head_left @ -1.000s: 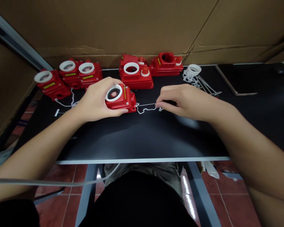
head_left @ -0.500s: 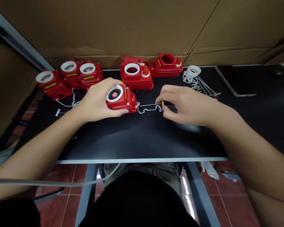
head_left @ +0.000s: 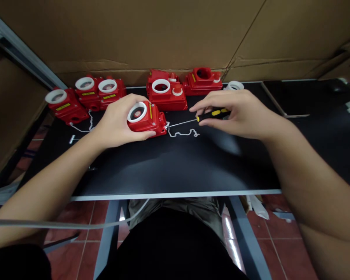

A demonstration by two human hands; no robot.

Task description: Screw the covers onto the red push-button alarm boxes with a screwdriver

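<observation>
My left hand (head_left: 124, 122) is wrapped around a red housing (head_left: 147, 121) with a white ring on its upper face and a yellow label. The housing rests on the black tabletop. My right hand (head_left: 231, 112) grips a screwdriver (head_left: 212, 114) with a black and yellow handle. Its thin shaft points left, and the tip meets the small fitting at the housing's right end. From that same end a thin white chain (head_left: 183, 133) trails over the tabletop, loose at its right end.
Several red housings with white rings (head_left: 86, 91) stand at the back left. More red housings (head_left: 169, 97) are at the back centre. A white ring (head_left: 235, 85) lies behind my right hand. At the back right is a dark flat panel (head_left: 288, 99). Cardboard (head_left: 163, 35) walls the back.
My right hand has turned and shifted right and up, so the screwdriver's handle now shows. The shaft slants more. The housing in my left hand has moved slightly left.
</observation>
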